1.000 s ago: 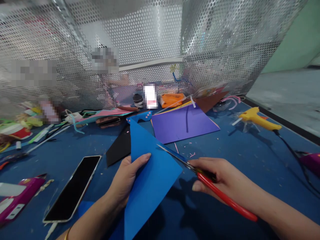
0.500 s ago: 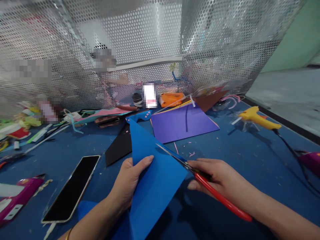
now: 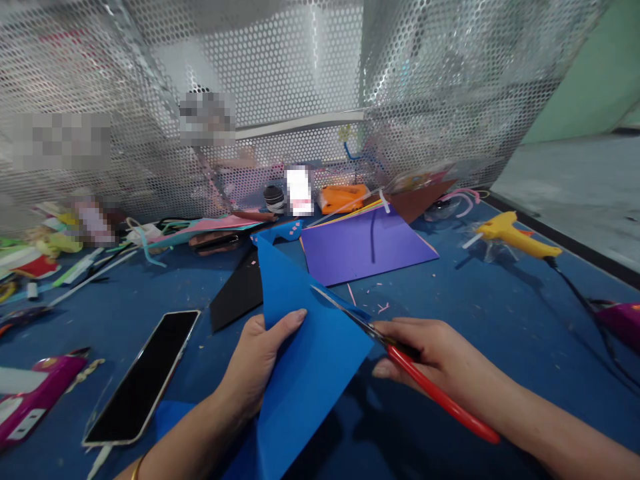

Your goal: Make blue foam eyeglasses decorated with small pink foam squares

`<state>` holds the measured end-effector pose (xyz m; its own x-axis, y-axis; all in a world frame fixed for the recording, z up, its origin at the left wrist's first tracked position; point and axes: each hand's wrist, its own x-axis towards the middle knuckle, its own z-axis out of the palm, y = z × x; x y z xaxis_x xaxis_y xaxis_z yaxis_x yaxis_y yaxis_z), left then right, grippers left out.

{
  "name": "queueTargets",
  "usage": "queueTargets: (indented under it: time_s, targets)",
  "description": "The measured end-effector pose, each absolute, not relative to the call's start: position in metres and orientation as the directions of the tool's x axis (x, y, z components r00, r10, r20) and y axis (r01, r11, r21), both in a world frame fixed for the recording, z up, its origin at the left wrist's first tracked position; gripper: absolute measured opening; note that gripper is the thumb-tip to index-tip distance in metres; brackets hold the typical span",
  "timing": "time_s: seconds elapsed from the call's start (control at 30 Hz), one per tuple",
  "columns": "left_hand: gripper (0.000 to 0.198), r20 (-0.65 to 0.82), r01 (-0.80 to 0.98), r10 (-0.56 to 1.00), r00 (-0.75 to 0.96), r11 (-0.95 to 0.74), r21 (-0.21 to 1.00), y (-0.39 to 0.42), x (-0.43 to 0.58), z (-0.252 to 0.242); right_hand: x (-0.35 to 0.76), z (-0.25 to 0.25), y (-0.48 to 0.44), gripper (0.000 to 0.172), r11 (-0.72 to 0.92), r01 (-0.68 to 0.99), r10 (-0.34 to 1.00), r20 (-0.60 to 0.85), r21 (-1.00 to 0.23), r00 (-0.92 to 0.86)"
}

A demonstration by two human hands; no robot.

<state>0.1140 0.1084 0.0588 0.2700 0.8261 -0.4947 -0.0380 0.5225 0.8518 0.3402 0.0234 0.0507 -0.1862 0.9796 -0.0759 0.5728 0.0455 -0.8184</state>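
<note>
My left hand (image 3: pixel 267 353) grips a sheet of blue craft paper (image 3: pixel 310 373) by its left side, thumb on top and the other fingers hidden beneath. The paper is raised and tilted above the table. From the right, my right hand (image 3: pixel 425 353) is closed round the red handles of a pair of scissors (image 3: pixel 435 390). Their blades lie along the paper's upper right edge, pointing up and left, with a narrow strip of blue on their far side. Behind the paper sit a black sheet (image 3: pixel 237 293) and a blue piece with pink squares (image 3: pixel 283 233).
Purple sheets (image 3: pixel 365 250) lie beyond the scissors, near pink scraps. A yellow glue gun (image 3: pixel 520 237) with a black cord is at right. On the left are a phone (image 3: pixel 145 373) on a cable and a magenta tool (image 3: pixel 45 393). A perforated metal screen (image 3: pixel 280 73) stands behind.
Hardly anything differs. The paper, both hands and the scissors have shifted very slightly left, and the scissors remain at the same edge.
</note>
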Motion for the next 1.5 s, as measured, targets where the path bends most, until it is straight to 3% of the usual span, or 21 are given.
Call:
queueTargets:
  time_s: [0.23,0.6,0.7,0.83,0.9,1.17,1.33,1.5]
  targets:
    - [0.024,-0.487,-0.038,0.833,0.264,0.513,0.857,0.109,0.114,0.06,0.338,0.052,0.025,0.03,0.051,0.556,0.983,-0.058,-0.83,-0.176]
    - [0.013,-0.479,-0.086,0.864,0.153,0.495,0.865,0.121,0.107,0.07,0.362,0.059,0.019,0.033,-0.074,0.555,0.961,-0.207,-0.829,-0.182]
    - [0.014,-0.464,-0.093,0.872,0.158,0.481,0.872,0.124,0.103,0.073,0.37,0.06,0.02,0.033,-0.075,0.543,0.983,-0.153,-0.837,-0.101]
    - [0.02,-0.461,-0.062,0.856,0.233,0.486,0.872,0.12,0.103,0.075,0.366,0.054,0.026,0.049,-0.085,0.398,0.986,-0.019,-0.913,0.167]
    - [0.024,-0.468,-0.038,0.832,0.299,0.5,0.865,0.116,0.105,0.075,0.36,0.05,0.029,0.056,-0.062,0.283,0.978,-0.001,-0.957,0.211]
    - [0.024,-0.479,0.116,0.708,0.519,0.498,0.86,0.111,0.107,0.076,0.347,0.048,0.032,0.061,-0.082,0.098,0.991,-0.071,-0.992,0.109]
    - [0.026,-0.467,0.192,0.673,0.574,0.443,0.876,0.115,0.108,0.069,0.338,0.048,0.031,0.049,-0.062,-0.043,0.995,-0.065,-0.997,0.076]
    - [0.029,-0.42,0.237,0.641,0.642,0.356,0.904,0.115,0.116,0.059,0.328,0.041,0.031,0.047,-0.074,-0.068,0.996,-0.077,-0.995,0.041]
